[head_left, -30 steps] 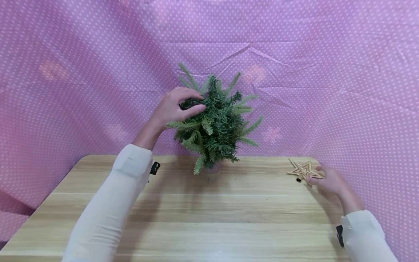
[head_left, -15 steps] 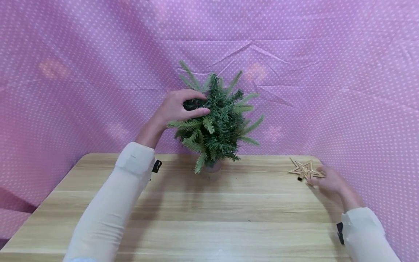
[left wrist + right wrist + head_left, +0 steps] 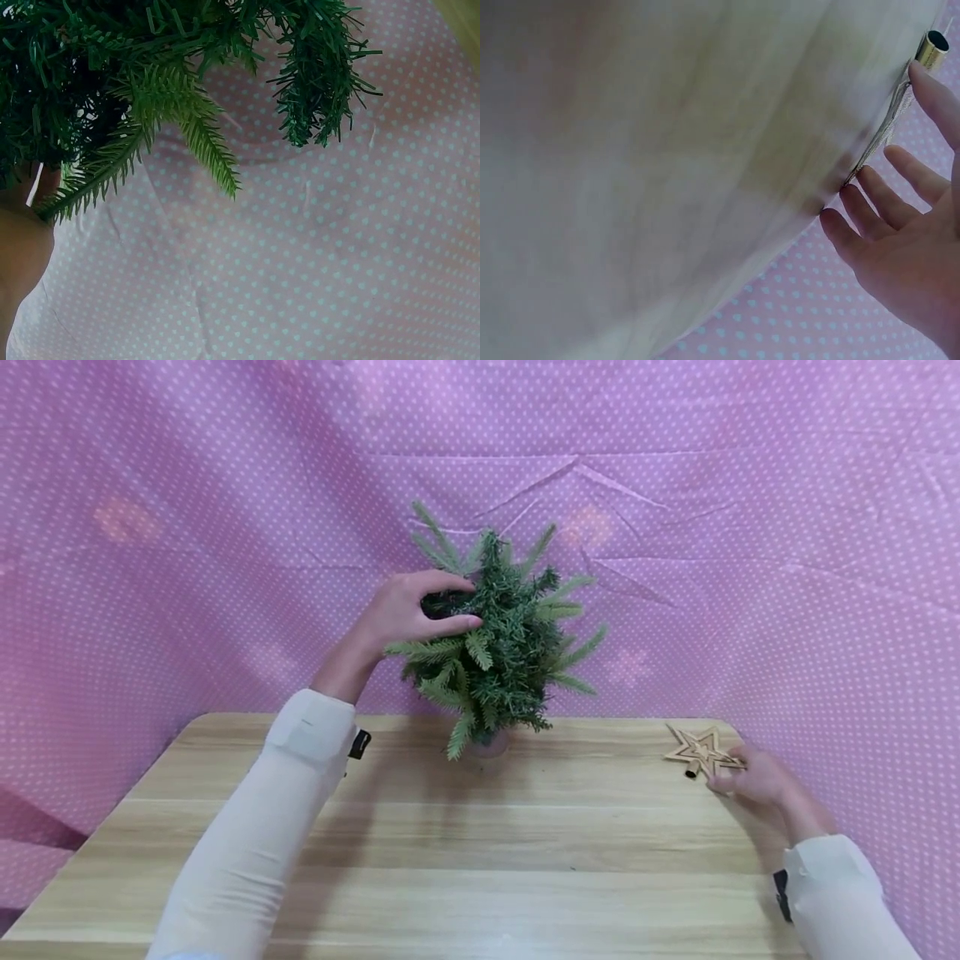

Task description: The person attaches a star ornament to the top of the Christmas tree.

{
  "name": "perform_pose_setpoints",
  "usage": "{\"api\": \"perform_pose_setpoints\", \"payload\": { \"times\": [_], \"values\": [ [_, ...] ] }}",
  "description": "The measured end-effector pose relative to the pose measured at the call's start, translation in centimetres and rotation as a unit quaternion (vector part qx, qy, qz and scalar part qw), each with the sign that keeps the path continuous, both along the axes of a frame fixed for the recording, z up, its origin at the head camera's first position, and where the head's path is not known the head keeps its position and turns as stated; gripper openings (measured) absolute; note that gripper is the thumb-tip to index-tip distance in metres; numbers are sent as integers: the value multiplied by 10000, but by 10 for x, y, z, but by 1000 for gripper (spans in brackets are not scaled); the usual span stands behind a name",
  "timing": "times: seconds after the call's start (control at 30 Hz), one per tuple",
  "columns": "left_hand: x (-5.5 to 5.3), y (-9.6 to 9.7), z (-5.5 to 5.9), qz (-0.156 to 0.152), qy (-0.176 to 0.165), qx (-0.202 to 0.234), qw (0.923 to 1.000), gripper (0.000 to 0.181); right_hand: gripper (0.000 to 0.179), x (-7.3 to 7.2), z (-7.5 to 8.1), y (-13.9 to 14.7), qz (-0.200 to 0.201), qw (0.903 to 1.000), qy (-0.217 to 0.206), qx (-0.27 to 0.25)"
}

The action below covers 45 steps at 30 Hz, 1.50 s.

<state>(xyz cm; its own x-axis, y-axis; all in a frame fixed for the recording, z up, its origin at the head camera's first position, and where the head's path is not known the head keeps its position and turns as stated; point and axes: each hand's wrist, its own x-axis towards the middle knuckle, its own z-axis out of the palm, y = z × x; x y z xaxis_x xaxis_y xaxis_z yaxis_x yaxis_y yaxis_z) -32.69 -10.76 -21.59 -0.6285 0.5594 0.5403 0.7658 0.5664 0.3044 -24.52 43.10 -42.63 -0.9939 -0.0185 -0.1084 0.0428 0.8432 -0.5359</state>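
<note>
A small artificial Christmas tree (image 3: 517, 635) with dark and lighter green sprigs stands upright near the table's back edge. My left hand (image 3: 408, 607) is at its upper left, thumb and fingers curved around the foliage. Branches (image 3: 172, 90) hide most of that hand in the left wrist view. At the table's back right corner lies a gold star tree topper (image 3: 702, 752) with a short round socket (image 3: 933, 49). My right hand (image 3: 757, 774) touches the star's right side, its fingers spread and loosely bent. Seen from the right wrist, the thumb (image 3: 934, 101) meets the star close to the socket.
The wood-grain table (image 3: 525, 835) has rounded back corners. Pink dotted cloth (image 3: 675, 527) hangs behind it and along both sides, close behind the tree and beside the right hand. The tree's base (image 3: 491, 745) rests near the back edge.
My left hand has shifted slightly right, deeper into the foliage. The right hand keeps touching the star, which has moved very little. The tree stays in place.
</note>
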Motion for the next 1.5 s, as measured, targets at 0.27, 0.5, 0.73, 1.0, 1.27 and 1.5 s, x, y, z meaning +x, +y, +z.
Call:
{"api": "perform_pose_setpoints", "payload": {
  "times": [0.27,0.5,0.73,1.0,1.27,1.5],
  "values": [
    [-1,0,-1,-42,57,-34,10000,49,96,-2,-1,2,-74,9997,-192,88],
    [-1,-1,-2,-11,102,-46,9999,50,102,-4,1,3,72,9997,-148,199],
    [0,0,-3,-5,114,-47,9999,51,108,-3,0,8,-90,9999,-42,-100],
    [1,-1,-3,40,100,-65,9999,52,107,-7,5,5,-23,9987,513,36],
    [1,-1,-3,46,154,-124,9998,52,92,-7,12,-4,22,9941,1048,269],
    [0,-3,-3,-41,223,-135,9997,53,85,-8,19,-13,-17,9884,1501,216]
  ]
}}
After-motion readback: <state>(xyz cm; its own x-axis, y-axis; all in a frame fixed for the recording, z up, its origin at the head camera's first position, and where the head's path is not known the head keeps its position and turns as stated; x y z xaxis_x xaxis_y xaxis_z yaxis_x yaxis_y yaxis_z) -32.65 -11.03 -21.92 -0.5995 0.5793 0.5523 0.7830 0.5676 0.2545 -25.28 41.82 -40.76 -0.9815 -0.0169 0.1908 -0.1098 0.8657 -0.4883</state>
